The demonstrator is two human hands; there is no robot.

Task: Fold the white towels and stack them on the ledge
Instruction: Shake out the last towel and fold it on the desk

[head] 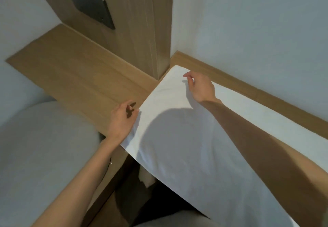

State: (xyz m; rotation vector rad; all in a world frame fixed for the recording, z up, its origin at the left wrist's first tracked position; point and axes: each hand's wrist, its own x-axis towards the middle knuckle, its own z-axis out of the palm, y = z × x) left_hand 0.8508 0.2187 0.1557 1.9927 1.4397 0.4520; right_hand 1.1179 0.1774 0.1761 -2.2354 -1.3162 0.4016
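Towel (pixel 177 138) lies spread flat on the ledge (pixel 71 70), near side overhanging. No fold is made and no stack is visible. Left hand (pixel 122 118) curls at its left edge; grip unclear. Right hand (pixel 200 86) hovers over the far corner, loosely curled, holding nothing.

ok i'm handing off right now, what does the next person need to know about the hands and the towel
Left hand: fingers curled at the left edge of the towel; whether it has a grip there is unclear.
Right hand: fingers curled over the towel's far corner, by the post; grip unclear too.
Towel: spread open across the ledge, its near edge hanging off the front.
Done: towel laid out flat. No fold shows yet, and no stack is in view.
Left: fold this towel, set it on the ledge, then do any others.
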